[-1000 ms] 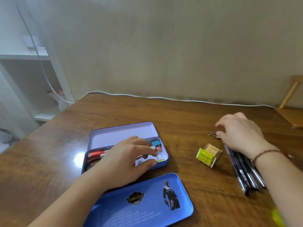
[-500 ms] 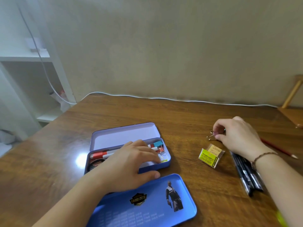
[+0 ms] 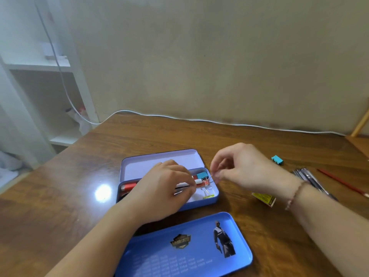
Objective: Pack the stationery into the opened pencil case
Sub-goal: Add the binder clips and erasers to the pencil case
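Lying nearest on the bench point(image 3: 60, 196) is a loose blue lid point(image 3: 185, 248). Behind it, the open pencil case point(image 3: 201, 202) is covered by the left hand point(image 3: 165, 188), fingers curled on a pen point(image 3: 181, 185) inside, as before. The right hand point(image 3: 241, 166), earlier over by the yellow box point(image 3: 264, 198), has been brought to the case's right end, a small metal clip point(image 3: 211, 175) pinched in its fingertips above the binder clips point(image 3: 205, 185). Farther right, the dark pens point(image 3: 307, 175), a red pencil point(image 3: 343, 182) and a now uncovered blue sharpener point(image 3: 277, 159) are left lying.
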A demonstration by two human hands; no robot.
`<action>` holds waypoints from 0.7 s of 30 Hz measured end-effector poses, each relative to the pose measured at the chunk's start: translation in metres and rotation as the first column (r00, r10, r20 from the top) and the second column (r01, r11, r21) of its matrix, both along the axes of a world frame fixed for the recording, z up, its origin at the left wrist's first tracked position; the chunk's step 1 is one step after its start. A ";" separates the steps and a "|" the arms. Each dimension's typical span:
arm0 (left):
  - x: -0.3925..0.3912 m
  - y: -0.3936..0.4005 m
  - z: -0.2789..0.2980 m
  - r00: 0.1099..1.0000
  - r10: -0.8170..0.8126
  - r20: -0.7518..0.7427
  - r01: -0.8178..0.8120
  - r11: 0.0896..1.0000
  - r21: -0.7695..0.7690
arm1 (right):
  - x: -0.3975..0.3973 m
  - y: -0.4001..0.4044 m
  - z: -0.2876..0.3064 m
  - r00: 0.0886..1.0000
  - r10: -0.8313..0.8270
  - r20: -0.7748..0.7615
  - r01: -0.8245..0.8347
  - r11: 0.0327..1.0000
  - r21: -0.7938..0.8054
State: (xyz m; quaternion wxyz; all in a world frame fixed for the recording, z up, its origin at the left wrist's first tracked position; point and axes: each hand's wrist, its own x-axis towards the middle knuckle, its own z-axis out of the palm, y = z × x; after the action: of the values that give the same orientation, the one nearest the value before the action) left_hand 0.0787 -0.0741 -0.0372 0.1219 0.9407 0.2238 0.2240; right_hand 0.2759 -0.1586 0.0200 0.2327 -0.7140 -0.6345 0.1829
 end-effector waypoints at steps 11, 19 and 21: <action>0.006 -0.001 -0.007 0.995 0.001 -0.102 0.003 0.999 0.036 | -0.024 0.015 -0.028 0.966 -0.057 0.254 0.050 0.998 0.034; 0.007 -0.004 -0.005 0.993 -0.004 -0.121 0.006 1.000 0.017 | -0.016 0.011 -0.033 0.951 -0.027 0.307 0.008 0.998 0.063; 0.008 -0.004 -0.006 0.992 -0.013 -0.122 0.015 1.000 0.011 | -0.004 0.010 -0.027 0.968 -0.047 0.247 0.022 0.995 0.102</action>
State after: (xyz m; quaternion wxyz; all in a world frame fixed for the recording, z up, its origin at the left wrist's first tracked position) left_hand 0.0864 -0.0781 -0.0430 0.1041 0.9548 0.2230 0.1665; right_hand 0.2720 -0.1487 -0.0071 0.1890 -0.7299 -0.6545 0.0562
